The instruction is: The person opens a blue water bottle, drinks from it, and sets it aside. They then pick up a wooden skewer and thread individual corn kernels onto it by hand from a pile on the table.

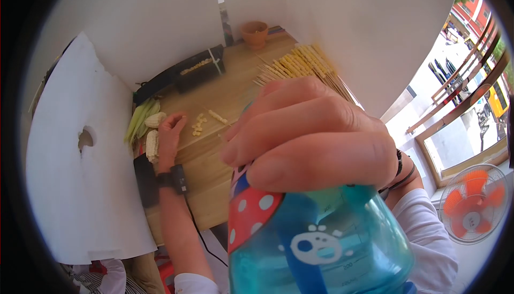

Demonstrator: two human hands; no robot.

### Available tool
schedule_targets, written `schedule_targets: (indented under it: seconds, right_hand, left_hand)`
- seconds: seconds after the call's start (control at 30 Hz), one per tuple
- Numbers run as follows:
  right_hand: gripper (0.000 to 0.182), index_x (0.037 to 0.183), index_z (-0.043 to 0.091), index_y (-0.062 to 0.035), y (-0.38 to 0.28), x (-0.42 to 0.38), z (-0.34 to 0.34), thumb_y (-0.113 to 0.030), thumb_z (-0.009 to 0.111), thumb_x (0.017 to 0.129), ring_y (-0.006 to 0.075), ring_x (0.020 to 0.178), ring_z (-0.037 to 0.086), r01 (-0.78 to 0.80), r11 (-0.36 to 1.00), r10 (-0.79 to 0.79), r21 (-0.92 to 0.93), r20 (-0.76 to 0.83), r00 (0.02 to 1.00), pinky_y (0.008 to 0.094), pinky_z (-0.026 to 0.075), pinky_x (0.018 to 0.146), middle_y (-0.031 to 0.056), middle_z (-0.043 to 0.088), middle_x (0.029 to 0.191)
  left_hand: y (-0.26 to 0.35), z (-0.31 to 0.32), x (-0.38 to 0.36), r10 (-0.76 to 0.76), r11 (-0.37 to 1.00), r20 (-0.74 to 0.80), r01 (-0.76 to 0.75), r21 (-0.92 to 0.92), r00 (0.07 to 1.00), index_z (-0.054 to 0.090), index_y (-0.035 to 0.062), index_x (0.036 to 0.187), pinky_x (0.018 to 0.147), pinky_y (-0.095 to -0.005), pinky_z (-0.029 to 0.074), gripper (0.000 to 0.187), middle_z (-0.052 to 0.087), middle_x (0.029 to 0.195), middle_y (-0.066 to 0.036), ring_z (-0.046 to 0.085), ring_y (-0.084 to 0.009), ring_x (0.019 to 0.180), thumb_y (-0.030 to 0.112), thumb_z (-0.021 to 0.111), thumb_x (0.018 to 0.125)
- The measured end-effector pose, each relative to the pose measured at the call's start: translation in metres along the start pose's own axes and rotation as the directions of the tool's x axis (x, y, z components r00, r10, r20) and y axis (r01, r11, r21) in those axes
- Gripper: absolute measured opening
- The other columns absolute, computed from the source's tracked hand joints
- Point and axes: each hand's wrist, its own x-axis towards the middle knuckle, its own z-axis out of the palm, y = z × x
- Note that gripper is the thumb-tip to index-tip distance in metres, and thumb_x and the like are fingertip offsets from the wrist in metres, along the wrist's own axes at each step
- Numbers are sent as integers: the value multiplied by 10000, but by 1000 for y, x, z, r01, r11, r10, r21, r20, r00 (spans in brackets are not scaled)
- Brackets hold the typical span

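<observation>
Close to the camera, my right hand (316, 133) is closed around the top of a teal see-through bottle (369, 240) with a red spotted pattern and a white paw print. My left hand (172, 128) rests over the wooden table (214, 155), fingers curled together; what they hold, if anything, is too small to tell. Beside it on the left lie pale corn cobs (152, 145) and green husks (140, 120). Loose kernels (199, 125) and a small thin piece of corn (217, 116) are to its right. A black watch-like device (179, 179) sits at my left wrist.
A black tray (201, 74) with corn pieces stands at the back, near a clay pot (254, 34). Many skewers (300, 64) lie at the back right. White boards (80, 176) flank the table. An orange fan (474, 203) stands at right.
</observation>
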Motion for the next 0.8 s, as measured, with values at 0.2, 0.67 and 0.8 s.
schedule_targets:
  seconds: [0.2, 0.67, 0.8]
  right_hand:
    - [253, 983, 648, 38, 20, -30, 18, -167, 674, 836, 282, 659, 637, -19, 999, 37, 50, -379, 925, 332, 517, 583, 178, 669, 869]
    - [561, 1179, 555, 8, 130, -32, -94, -158, 797, 701, 191, 940, 637, -662, 738, 674, 126, -126, 728, 312, 518, 843, 88, 654, 1024]
    - [543, 1148, 548, -3, 203, -24, -123, -161, 822, 707, 193, 943, 637, -672, 738, 665, 67, -240, 707, 318, 530, 827, 92, 647, 1039]
  left_hand:
    - [2, 2, -2, -16, 999, 0, 16, -27, 1000, 684, 29, 1029, 727, -198, 410, 166, 636, 890, 35, 536, -43, 797, 124, 664, 895]
    - [-1, -4, -2, 0, 998, -7, 0, 62, 1000, 669, 22, 1075, 830, -216, 425, 203, 654, 973, -3, 567, -68, 901, 135, 645, 908]
    - [-2, -3, -1, -4, 998, -13, 5, 62, 1000, 669, 24, 1078, 819, -212, 428, 199, 654, 964, 3, 565, -64, 894, 124, 646, 907]
